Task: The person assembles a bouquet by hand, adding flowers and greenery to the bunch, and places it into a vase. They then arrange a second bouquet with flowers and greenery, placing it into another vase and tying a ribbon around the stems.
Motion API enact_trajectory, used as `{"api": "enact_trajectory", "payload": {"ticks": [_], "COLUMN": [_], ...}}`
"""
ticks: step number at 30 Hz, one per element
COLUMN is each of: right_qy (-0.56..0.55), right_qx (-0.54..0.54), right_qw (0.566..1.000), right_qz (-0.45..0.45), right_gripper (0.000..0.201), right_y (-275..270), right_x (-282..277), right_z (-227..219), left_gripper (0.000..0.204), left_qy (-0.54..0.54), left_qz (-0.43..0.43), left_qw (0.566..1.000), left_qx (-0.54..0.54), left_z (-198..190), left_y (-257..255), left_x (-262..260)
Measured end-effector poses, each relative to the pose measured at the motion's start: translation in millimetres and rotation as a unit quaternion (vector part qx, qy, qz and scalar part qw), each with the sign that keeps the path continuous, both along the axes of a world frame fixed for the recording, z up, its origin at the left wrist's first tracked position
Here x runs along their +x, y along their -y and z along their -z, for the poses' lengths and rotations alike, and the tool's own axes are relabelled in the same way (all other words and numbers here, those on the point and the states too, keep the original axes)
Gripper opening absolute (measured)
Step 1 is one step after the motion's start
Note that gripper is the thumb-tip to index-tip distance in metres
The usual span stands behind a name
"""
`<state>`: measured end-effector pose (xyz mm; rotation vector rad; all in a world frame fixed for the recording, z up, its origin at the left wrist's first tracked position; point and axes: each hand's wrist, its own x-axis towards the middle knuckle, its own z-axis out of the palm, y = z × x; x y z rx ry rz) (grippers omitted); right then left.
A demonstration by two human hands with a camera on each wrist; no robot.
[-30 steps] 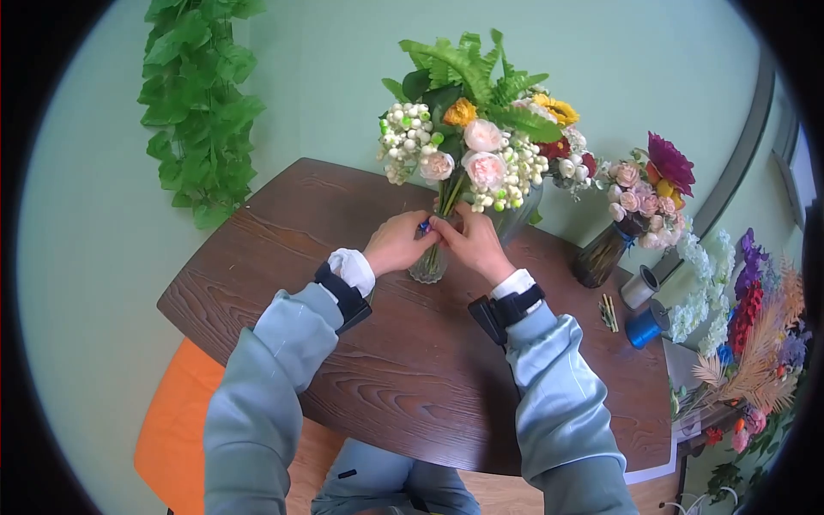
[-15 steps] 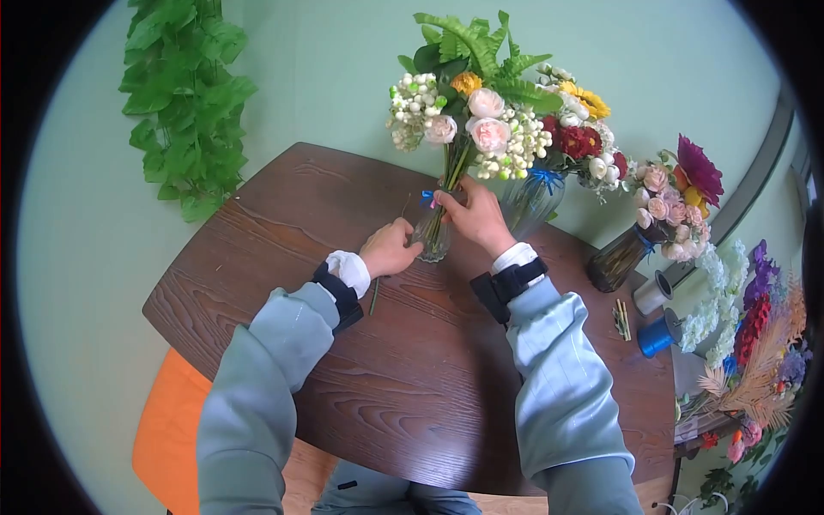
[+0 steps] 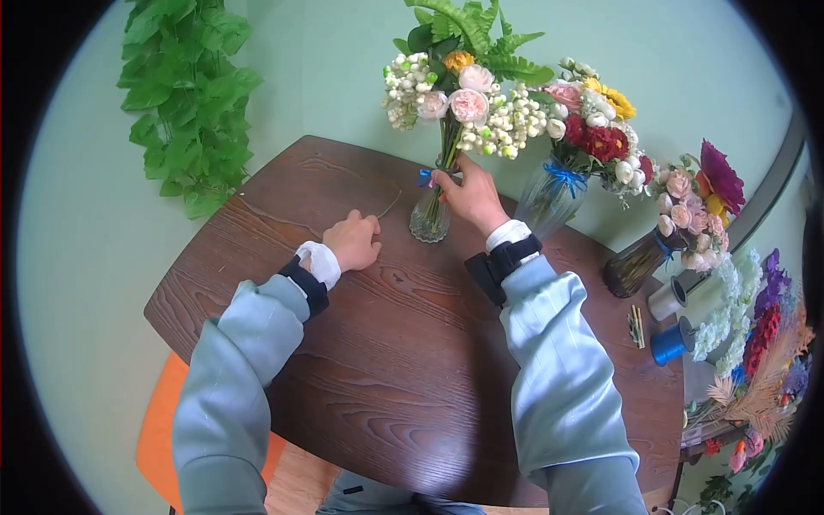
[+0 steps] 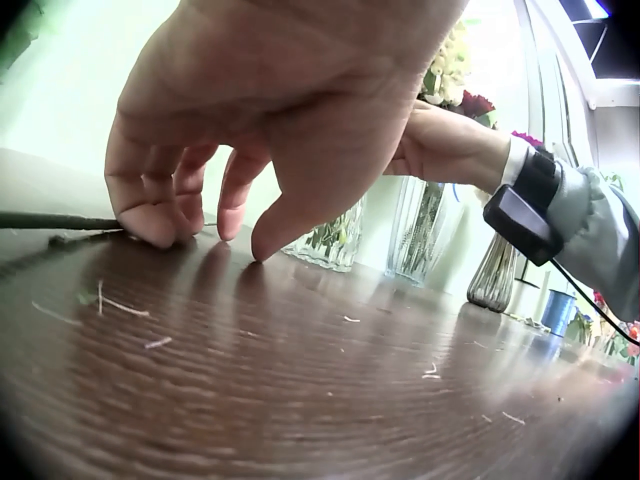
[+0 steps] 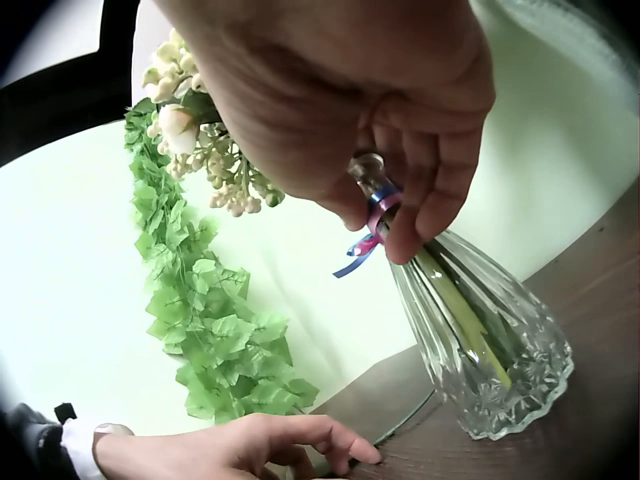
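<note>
My right hand [image 3: 474, 197] grips the neck of a clear ribbed glass vase [image 3: 429, 221], thumb and fingers round it beside a blue and pink ribbon [image 5: 378, 225]. Upright in the vase stands a bouquet with pink roses [image 3: 469, 106], white berries and fern. To the left, my left hand [image 3: 353, 241] rests its fingertips on the tabletop, palm down, thumb apart from the fingers in the left wrist view. A thin green stem [image 4: 55, 221] lies on the wood and runs to these fingertips; whether they pinch it I cannot tell.
Two more flower vases [image 3: 549, 199] [image 3: 631, 268] stand to the right on the dark wooden table [image 3: 369, 360]. Nearby are a silver spool [image 3: 667, 299], a blue spool [image 3: 672, 342] and short sticks [image 3: 636, 327]. Small scraps [image 4: 125, 306] lie near my left hand.
Both hands were together at the vase neck; my left hand has moved away, down and left to the table beside the stem. My right hand stays at the neck. The view has shifted.
</note>
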<state>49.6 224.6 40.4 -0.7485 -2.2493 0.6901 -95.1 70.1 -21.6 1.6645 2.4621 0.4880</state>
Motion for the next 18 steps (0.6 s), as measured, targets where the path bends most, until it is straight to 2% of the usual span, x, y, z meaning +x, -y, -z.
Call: {"api": "enact_trajectory", "payload": {"ticks": [4,7,8,10,11,12,14,18], "right_qy": [0.003,0.001,0.000,0.001,0.012,0.023,0.013,0.009], "right_qx": [0.045,0.042,0.055,0.067,0.107,0.148,0.162,0.181], "right_qw": [0.999,0.999,0.998,0.998,0.993,0.986,0.983,0.977], "right_qz": [0.008,0.004,0.012,0.021,0.046,0.071,0.081,0.109], "right_gripper": [0.037,0.036,0.037,0.038,0.038,0.038,0.038,0.044], "right_y": [-13.4,-19.1,-20.9,-18.9,-18.0,-17.7,-17.4,-26.8], "right_x": [-15.2,-22.7,-25.6,-28.4,-30.3,-32.4,-37.1,-46.0], "right_z": [6.9,6.5,6.4,3.5,2.5,2.4,3.0,8.2], "left_gripper": [0.030,0.040,0.040,0.044,0.049,0.049,0.055,0.059], "left_qy": [-0.004,0.068,0.070,0.109,0.106,0.108,0.098,0.102], "left_qz": [0.007,0.015,0.014,-0.002,0.007,0.008,-0.023,-0.043], "left_qw": [1.000,0.993,0.993,0.977,0.973,0.973,0.965,0.963], "left_qx": [0.000,0.093,0.092,0.181,0.206,0.204,0.244,0.247], "left_z": [-1.9,-5.3,-7.0,-6.9,-2.3,-2.4,-2.8,-1.9], "left_y": [-12.0,-31.2,-37.3,-51.1,-59.7,-64.4,-72.2,-87.3], "left_x": [-6.1,1.8,7.4,17.1,19.2,24.5,34.1,33.9]}}
